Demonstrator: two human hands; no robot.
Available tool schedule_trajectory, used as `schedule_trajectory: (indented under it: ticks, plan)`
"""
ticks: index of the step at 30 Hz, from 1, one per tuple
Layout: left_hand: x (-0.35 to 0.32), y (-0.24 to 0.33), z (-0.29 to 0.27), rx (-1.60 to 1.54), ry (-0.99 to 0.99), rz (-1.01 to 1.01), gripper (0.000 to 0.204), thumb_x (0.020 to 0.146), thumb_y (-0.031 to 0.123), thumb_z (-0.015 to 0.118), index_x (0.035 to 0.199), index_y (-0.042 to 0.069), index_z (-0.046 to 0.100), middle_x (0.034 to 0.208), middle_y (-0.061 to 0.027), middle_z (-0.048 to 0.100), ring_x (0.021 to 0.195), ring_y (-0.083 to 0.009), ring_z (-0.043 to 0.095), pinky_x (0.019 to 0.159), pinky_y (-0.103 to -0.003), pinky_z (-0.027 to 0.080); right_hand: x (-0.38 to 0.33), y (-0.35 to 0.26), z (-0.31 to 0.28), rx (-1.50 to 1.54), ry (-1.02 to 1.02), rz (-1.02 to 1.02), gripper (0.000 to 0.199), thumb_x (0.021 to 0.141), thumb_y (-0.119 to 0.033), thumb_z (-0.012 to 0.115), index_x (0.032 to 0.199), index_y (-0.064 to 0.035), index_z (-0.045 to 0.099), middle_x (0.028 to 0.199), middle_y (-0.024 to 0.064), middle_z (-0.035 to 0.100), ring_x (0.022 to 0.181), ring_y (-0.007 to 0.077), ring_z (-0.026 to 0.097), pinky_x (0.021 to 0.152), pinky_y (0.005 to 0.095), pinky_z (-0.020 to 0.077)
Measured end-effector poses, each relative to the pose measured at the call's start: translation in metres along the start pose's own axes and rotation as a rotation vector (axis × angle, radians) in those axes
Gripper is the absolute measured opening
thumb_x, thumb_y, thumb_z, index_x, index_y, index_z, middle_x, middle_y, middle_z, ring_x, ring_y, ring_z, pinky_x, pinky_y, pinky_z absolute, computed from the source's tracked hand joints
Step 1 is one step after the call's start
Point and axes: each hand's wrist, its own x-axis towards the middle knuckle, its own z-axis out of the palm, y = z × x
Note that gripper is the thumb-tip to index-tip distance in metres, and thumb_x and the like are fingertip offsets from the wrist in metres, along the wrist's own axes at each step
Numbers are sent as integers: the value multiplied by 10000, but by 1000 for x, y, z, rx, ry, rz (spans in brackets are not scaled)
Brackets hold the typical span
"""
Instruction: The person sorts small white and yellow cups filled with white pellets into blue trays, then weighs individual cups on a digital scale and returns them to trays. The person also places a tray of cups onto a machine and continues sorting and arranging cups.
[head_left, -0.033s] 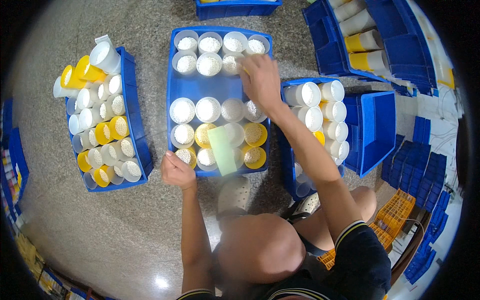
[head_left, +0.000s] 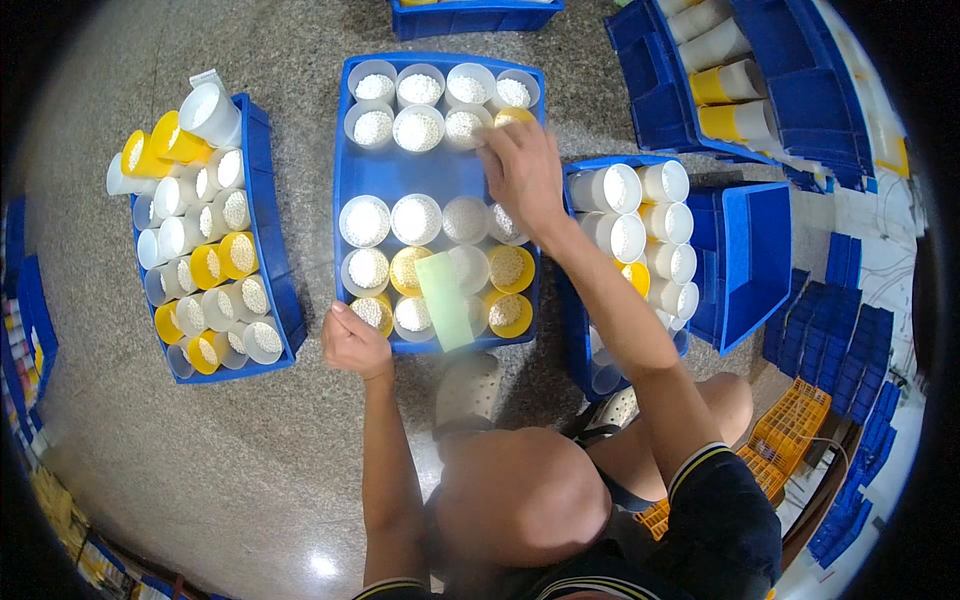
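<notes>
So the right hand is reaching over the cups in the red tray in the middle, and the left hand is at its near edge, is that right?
Not quite: the tray is blue, not red. The head view shows the right hand over its cups and the left hand at its near edge.

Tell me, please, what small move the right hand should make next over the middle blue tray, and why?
Probably lower the yellow cup into the free spot at the right end of the second row. The right hand is on that cup at the middle tray, where the row shows three white cups and a gap. The left hand rests at the tray's near edge, seemingly steadying it.
</notes>
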Motion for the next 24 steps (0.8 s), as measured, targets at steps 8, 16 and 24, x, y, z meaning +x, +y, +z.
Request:
schedule_trajectory:
  ticks: [8,16,24]
  plan:
    - [-2,0,1,32,20,-7,458,1048,206,481,634,13,501,590,-181,509,518,-378,493,492,-481,351,-18,-28,3,-45,-81,-69,170,816,-158,732,981,-124,712,869,22,657,893,220,596,795,378,426]
    - [-1,0,-1,38,7,-9,462,1054,232,469,645,21,510,597,-183,521,518,-377,494,491,-479,354,40,-55,78,-182,-289,-129,162,831,-183,674,972,-149,744,870,77,709,941,221,628,837,386,437]
    - [0,1,1,28,16,9,454,1049,205,480,642,5,505,594,-186,513,518,-382,498,492,-487,357,16,-71,79,-98,-359,-219,119,802,-151,641,850,-101,739,858,92,714,951,228,639,834,368,449]
